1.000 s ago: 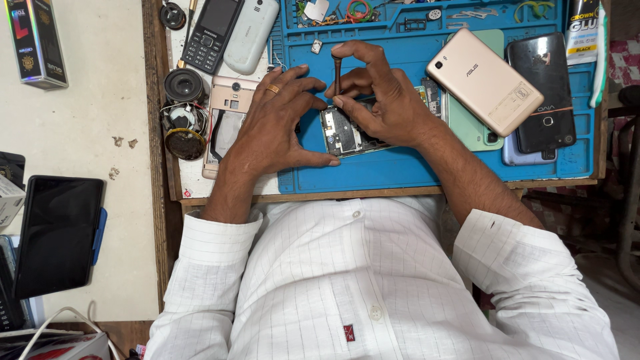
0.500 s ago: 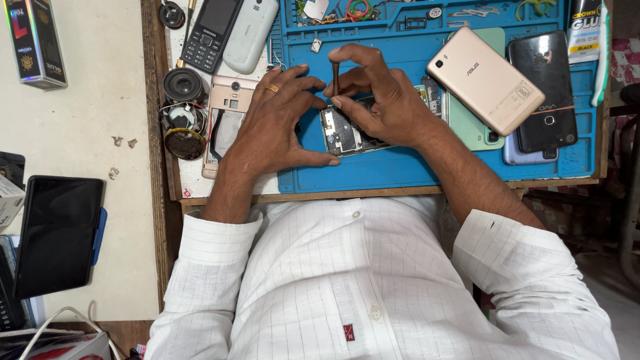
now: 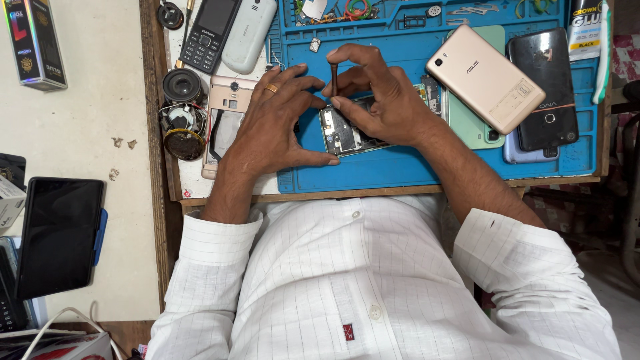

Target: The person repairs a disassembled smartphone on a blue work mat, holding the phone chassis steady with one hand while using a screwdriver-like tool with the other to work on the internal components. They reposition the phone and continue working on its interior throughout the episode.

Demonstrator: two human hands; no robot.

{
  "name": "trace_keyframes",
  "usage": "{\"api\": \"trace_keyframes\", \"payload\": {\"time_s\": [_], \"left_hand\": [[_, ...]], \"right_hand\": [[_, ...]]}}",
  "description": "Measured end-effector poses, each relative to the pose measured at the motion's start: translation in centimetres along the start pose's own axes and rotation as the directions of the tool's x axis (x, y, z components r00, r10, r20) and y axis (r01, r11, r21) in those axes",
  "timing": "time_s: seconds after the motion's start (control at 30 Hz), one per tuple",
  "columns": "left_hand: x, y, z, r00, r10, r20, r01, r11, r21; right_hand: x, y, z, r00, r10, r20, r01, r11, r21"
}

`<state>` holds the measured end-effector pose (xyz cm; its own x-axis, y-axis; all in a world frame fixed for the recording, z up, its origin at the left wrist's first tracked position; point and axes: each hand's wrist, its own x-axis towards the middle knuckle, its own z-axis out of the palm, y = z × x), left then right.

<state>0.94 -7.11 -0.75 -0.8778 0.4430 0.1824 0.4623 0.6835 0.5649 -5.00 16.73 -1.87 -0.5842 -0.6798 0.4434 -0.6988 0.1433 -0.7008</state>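
Note:
An opened phone (image 3: 341, 132) with its circuit board bare lies on the blue work mat (image 3: 413, 167). My right hand (image 3: 383, 100) pinches a thin screwdriver (image 3: 334, 75) upright over the phone's top end. My left hand (image 3: 273, 123), a ring on one finger, rests flat on the mat and steadies the phone's left edge with fingers and thumb. Most of the phone is hidden under both hands.
A gold phone (image 3: 483, 77), a green one and a black phone (image 3: 543, 83) lie stacked at the mat's right. A rose-gold back cover (image 3: 225, 110), round speakers (image 3: 181, 85), a keypad phone (image 3: 210, 30) and a white handset sit left. A tablet (image 3: 59, 233) lies far left.
Nothing has visibly changed apart from slight shifts of the fingers around the screwdriver; both hands stay over the opened phone.

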Motion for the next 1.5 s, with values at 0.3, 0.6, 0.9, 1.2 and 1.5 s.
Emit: {"api": "trace_keyframes", "payload": {"time_s": [0.3, 0.6, 0.9, 1.2, 1.5], "left_hand": [[0.13, 0.06, 0.06, 1.0, -0.017, 0.001, 0.017, 1.0, 0.0], [0.05, 0.09, -0.2, 1.0, 0.001, 0.003, -0.001, 1.0, 0.001], [0.0, 0.11, -0.1, 1.0, -0.005, 0.004, 0.005, 1.0, 0.0], [0.07, -0.09, 0.09, 1.0, -0.006, 0.006, 0.006, 1.0, 0.005], [0.06, -0.15, 0.08, 1.0, -0.004, 0.003, 0.004, 1.0, 0.009]], "right_hand": [[0.15, -0.16, -0.01, 0.999, 0.044, 0.012, -0.044, 0.998, 0.041], [-0.03, 0.24, 0.02, 0.998, 0.064, -0.012, -0.063, 0.993, 0.098], [0.01, -0.05, 0.16, 0.996, 0.089, 0.0, -0.089, 0.994, 0.069], [0.07, -0.18, 0.15, 0.996, 0.092, -0.002, -0.092, 0.994, 0.063], [0.12, 0.12, 0.32, 0.997, 0.038, -0.072, -0.044, 0.996, -0.074]]}}
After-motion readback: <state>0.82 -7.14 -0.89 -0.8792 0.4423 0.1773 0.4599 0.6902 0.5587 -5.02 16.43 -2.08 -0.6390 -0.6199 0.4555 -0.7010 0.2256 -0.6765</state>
